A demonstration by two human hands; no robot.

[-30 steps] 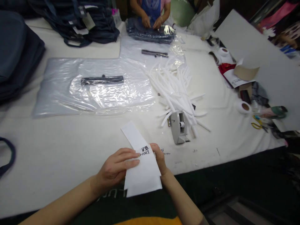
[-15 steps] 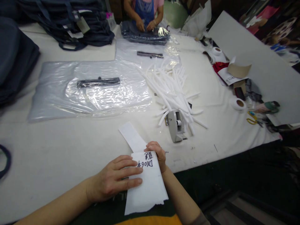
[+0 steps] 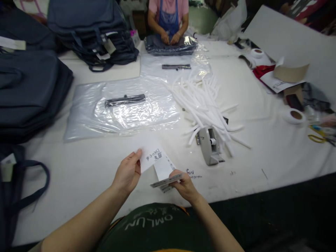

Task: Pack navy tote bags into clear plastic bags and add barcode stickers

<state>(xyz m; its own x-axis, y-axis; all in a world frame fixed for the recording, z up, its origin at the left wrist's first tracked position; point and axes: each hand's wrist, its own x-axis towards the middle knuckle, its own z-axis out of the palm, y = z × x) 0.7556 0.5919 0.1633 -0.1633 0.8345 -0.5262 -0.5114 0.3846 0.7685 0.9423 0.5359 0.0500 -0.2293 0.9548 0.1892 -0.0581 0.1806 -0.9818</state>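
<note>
My left hand (image 3: 128,171) pinches a white sheet of paper (image 3: 148,155) between thumb and fingers; dark handwriting shows on it. In my right hand (image 3: 185,187) is a thin stack of printed cards (image 3: 166,180), held edge-on between thumb and fingers. Another white strip (image 3: 164,167) with small print along its edge lies just behind the cards and partly under the handwritten sheet; whether it is held too I cannot tell. Both hands are above the near edge of the white table (image 3: 86,182).
A tape dispenser (image 3: 209,148) stands beside a heap of white foam-like strips (image 3: 201,101). Clear plastic bags (image 3: 86,112) lie beyond. Dark blue bags (image 3: 28,94) are piled at left. Across the table, a person (image 3: 169,21) handles a wrapped bundle (image 3: 170,49). Yellow-handled scissors (image 3: 317,139) lie right.
My left hand has gone from lying flat on the handwritten paper to lifting it away to the left. The cards in my right hand now show edge-on. The view has shifted left.
</note>
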